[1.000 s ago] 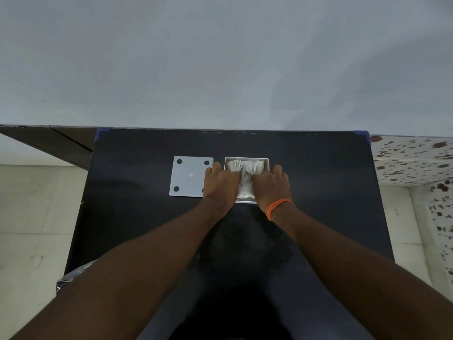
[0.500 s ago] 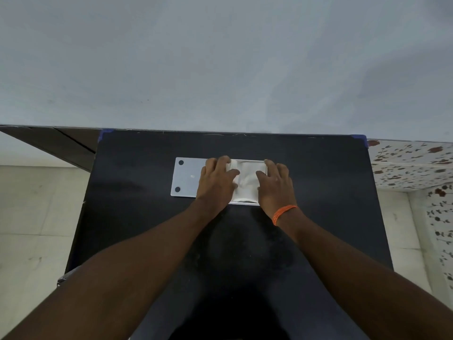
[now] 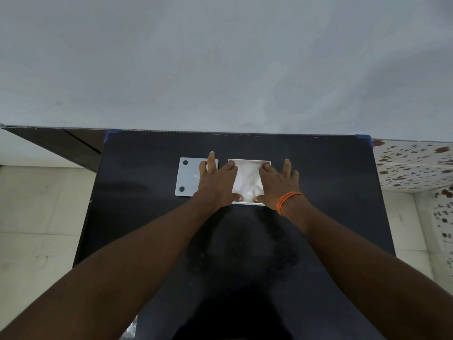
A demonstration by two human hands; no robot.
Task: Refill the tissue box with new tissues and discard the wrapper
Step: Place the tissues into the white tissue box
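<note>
Hands [image 3: 247, 182] spread wider — black table [image 3: 318, 192], grey wall [image 3: 220, 57].

A black table [image 3: 147, 217] carries a white tissue box [image 3: 247, 204] and, just left of it, a flat grey lid [image 3: 187, 179].

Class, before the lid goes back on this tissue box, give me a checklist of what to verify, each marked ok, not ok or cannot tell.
1. Tissues sit inside the tissue box: ok.
2. Tissues lie below the rim: cannot tell.
3. Lid within reach, beside the box: ok.
4. Left hand and right hand clear of the opening: not ok, both rest on it.
5. Wrapper discarded: cannot tell.
</note>
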